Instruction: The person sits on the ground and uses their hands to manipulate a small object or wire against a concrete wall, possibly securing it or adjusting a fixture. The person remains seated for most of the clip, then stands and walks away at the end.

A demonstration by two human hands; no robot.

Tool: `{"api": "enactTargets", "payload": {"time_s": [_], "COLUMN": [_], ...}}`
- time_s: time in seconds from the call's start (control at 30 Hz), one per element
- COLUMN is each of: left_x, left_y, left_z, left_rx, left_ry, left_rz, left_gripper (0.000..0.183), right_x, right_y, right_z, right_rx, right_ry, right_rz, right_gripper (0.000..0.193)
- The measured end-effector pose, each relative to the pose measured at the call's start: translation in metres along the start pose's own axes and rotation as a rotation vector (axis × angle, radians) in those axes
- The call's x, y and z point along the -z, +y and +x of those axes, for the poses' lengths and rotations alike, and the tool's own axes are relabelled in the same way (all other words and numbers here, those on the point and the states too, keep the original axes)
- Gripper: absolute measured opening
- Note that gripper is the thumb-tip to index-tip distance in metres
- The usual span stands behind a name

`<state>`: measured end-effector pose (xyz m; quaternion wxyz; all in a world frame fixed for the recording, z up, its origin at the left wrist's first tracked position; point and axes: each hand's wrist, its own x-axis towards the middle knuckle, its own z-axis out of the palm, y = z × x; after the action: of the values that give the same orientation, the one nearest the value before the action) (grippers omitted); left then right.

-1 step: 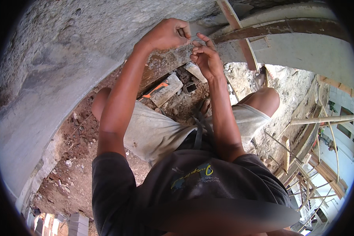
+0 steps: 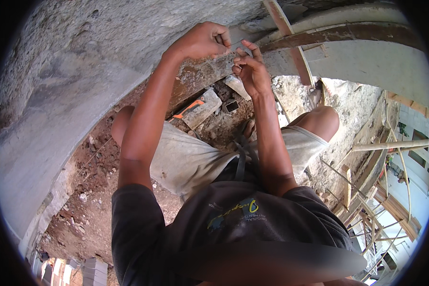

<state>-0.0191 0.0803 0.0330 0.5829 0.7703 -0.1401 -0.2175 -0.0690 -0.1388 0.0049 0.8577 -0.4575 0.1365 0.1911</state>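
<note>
Beside a rough concrete wall [image 2: 81,71], a person in a dark T-shirt [image 2: 252,195] and dusty pale shorts [image 2: 186,152] works knees apart, both hands raised, a thin strand [image 2: 236,43] spanning the small gap between the fingertips. The left hand [image 2: 206,40], fingers curled toward the thumb, pinches one end; the right hand [image 2: 252,71] is half open, index finger lifted at the other end, though its grip on the strand cannot be made out. Below them, an orange-handled tool [image 2: 188,109] lies beside a grey block [image 2: 203,109], near a small square tube [image 2: 230,106]. A wooden plank [image 2: 293,47] slants past at upper right; bamboo poles [image 2: 391,145] stand farther off.
</note>
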Motion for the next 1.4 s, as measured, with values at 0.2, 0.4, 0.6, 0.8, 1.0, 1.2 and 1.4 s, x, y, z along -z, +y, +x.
{"api": "enactTargets", "payload": {"time_s": [0.2,0.4,0.6,0.8,1.0,1.2,1.4], "left_x": [0.013,0.010,0.009,0.006,-0.001,-0.015,-0.016], "left_y": [0.002,0.004,0.000,-0.003,-0.003,-0.001,-0.007], "left_z": [0.003,0.002,0.003,0.006,0.004,0.003,0.002], "left_rx": [0.074,0.117,0.149,0.136,-0.089,-0.254,-0.283], "left_ry": [-0.089,-0.048,-0.013,0.048,0.174,0.265,0.201], "left_rz": [-0.267,-0.386,-0.466,-0.483,-0.247,-0.110,-0.207], "left_gripper": [0.013,0.013,0.011,0.014,0.013,0.007,0.009], "right_x": [0.002,-0.003,-0.014,-0.018,-0.017,-0.024,-0.023], "right_y": [0.008,0.027,0.030,0.029,0.025,0.025,0.021], "right_z": [0.004,0.006,0.001,0.002,-0.002,0.002,0.001], "right_rx": [0.193,0.427,0.587,0.579,0.234,0.132,-0.014], "right_ry": [-0.086,-0.103,0.014,-0.054,-0.054,-0.052,-0.145], "right_rz": [-0.058,-0.270,-0.450,-0.427,0.049,0.240,0.418], "right_gripper": [0.041,0.031,0.026,0.019,0.020,0.020,0.017]}}
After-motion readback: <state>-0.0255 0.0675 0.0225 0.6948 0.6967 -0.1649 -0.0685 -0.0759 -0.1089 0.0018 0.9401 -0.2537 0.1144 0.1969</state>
